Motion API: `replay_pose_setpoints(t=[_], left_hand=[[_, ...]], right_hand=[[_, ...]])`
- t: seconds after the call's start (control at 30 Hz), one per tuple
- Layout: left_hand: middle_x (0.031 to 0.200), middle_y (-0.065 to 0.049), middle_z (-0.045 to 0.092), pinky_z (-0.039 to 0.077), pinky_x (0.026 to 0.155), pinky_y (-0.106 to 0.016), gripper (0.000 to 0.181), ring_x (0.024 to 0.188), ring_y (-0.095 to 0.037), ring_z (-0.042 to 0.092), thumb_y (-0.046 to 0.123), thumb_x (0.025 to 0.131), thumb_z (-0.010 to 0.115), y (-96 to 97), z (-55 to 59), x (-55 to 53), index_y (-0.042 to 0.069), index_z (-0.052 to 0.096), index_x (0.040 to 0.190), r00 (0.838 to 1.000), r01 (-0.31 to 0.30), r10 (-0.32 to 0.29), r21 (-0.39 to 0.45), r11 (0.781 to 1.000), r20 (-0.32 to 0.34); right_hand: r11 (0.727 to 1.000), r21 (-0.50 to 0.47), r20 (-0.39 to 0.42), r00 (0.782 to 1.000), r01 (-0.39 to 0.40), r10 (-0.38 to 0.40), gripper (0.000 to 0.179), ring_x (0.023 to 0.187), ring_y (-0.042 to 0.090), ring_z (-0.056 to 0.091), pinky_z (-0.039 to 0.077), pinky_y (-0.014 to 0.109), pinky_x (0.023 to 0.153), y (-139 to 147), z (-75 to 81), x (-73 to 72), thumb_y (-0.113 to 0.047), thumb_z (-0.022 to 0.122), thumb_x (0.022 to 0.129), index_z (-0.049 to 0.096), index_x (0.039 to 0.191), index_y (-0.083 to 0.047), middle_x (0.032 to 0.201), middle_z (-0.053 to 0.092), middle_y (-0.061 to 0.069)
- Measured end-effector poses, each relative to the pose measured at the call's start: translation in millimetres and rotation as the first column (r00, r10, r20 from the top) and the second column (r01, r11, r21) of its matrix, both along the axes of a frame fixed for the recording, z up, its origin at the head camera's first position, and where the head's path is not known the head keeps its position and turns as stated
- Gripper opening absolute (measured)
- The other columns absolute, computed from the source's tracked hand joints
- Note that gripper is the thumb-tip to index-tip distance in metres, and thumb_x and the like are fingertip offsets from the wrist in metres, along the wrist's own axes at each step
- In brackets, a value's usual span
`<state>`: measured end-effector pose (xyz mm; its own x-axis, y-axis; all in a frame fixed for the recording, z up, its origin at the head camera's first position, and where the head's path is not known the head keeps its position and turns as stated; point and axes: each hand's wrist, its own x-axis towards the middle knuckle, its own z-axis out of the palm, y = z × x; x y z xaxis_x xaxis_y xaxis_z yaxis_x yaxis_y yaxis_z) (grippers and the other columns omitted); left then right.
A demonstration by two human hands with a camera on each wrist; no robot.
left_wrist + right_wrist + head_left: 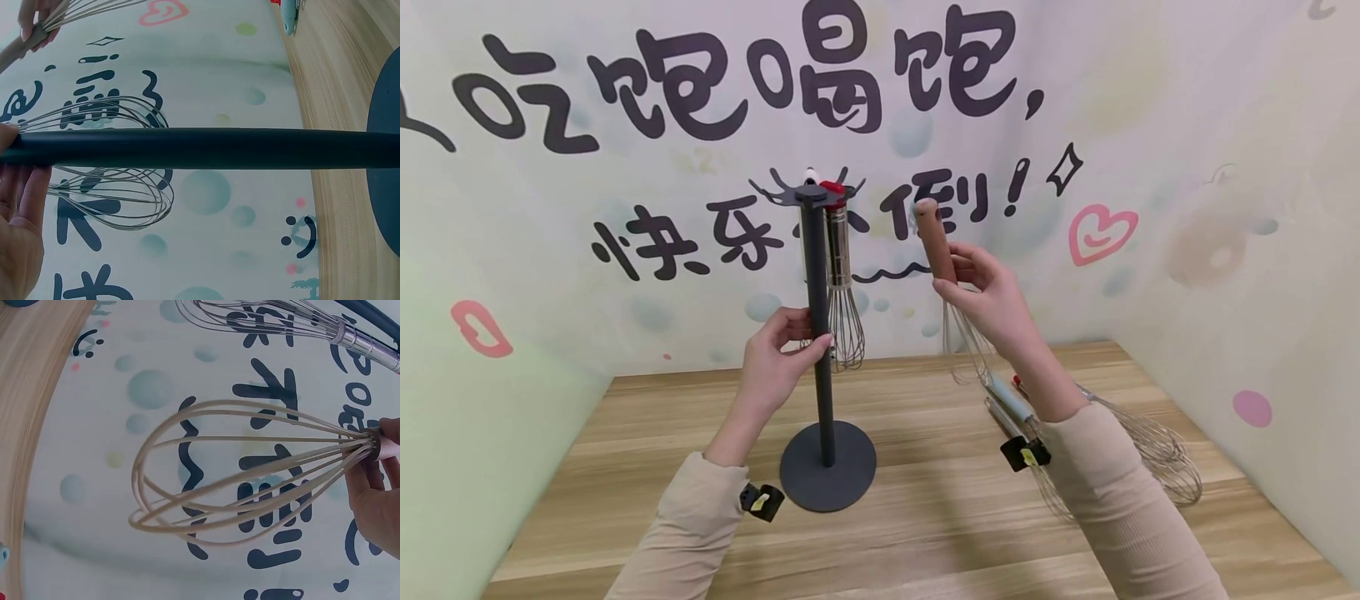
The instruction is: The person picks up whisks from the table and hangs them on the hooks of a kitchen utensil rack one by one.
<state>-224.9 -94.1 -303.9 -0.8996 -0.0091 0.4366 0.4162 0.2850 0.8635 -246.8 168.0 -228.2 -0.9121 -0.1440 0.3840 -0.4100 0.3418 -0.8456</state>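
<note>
My left hand point(778, 358) grips the dark upright pole point(823, 408) of a whisk stand around its middle. The stand has a round base point(827, 492) on the table and a top ring of curved hooks point(775, 198). From the hooks hangs a whisk with a shiny metal handle point(838, 250) and a red tip. Another whisk hangs behind the pole, mostly hidden. In the air to the right of the stand, my right hand point(992, 304) holds a whisk by its brown handle point(934, 237), handle end up. Its thick beige wires point(359, 444) point down.
On the wooden table point(917, 517) at the right lie several whisks, one with a light blue handle point(1011, 398) and one with a metal handle point(1002, 415). Large wire loops point(1165, 458) show beyond my right forearm. A printed white backdrop point(1210, 125) stands behind the table.
</note>
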Motion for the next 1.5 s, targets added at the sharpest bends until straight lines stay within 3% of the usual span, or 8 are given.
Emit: replay_pose_setpoints(t=[0.47, 0.73, 1.3, 1.5], left_hand=[[0.103, -0.021, 0.065, 0.053, 0.075, -0.011, 0.033, 0.083, 0.005, 0.058, 0.008, 0.085, 0.070, 1.3, -1.2, -1.2, 0.001, 0.058, 0.115, 1.000, -0.011, 0.011, 0.006, 1.000, -0.004], [0.104, -0.019, 0.065, 0.054, 0.076, -0.011, 0.035, 0.084, 0.005, 0.058, 0.009, 0.085, 0.070, 0.0, -0.8, -1.5, 0.001, 0.057, 0.116, 1.000, -0.009, 0.009, -0.005, 1.000, 0.008], [0.104, -0.020, 0.065, 0.053, 0.076, -0.011, 0.034, 0.084, 0.006, 0.058, 0.008, 0.085, 0.071, 0.1, -1.5, -1.2, 0.003, 0.058, 0.116, 1.000, -0.011, 0.011, 0.002, 1.000, 0.029], [0.105, -0.020, 0.065, 0.053, 0.076, -0.011, 0.033, 0.084, 0.006, 0.058, 0.008, 0.085, 0.071, 0.8, -0.5, -0.3, 0.002, 0.058, 0.115, 1.000, -0.008, 0.007, 0.006, 1.000, 0.030]], right_hand=[[0.998, -0.057, -0.043, 0.999, -0.007, 0.004, 0.048, 0.107, 0.024, 0.062, 0.051, 0.016, 0.080, -15.0, 12.9, 2.9, -0.002, 0.065, 0.087, 0.052, 0.133, -0.004, 0.123, 0.057, 0.016], [0.989, -0.141, -0.085, 0.996, -0.038, 0.026, 0.043, 0.091, 0.010, 0.062, 0.052, 0.016, 0.077, -27.1, 18.1, 3.8, 0.002, 0.065, 0.086, 0.052, 0.126, 0.000, 0.118, 0.059, 0.014], [0.976, -0.197, -0.165, 0.985, -0.092, 0.059, 0.041, 0.103, 0.017, 0.062, 0.054, 0.015, 0.080, -40.6, 22.5, 5.1, 0.002, 0.062, 0.088, 0.056, 0.128, 0.001, 0.125, 0.059, 0.017], [0.978, -0.185, -0.148, 0.987, -0.097, 0.070, 0.042, 0.105, 0.021, 0.062, 0.053, 0.015, 0.079, -43.8, 23.1, 5.5, 0.001, 0.061, 0.089, 0.055, 0.130, 0.000, 0.125, 0.058, 0.018]])
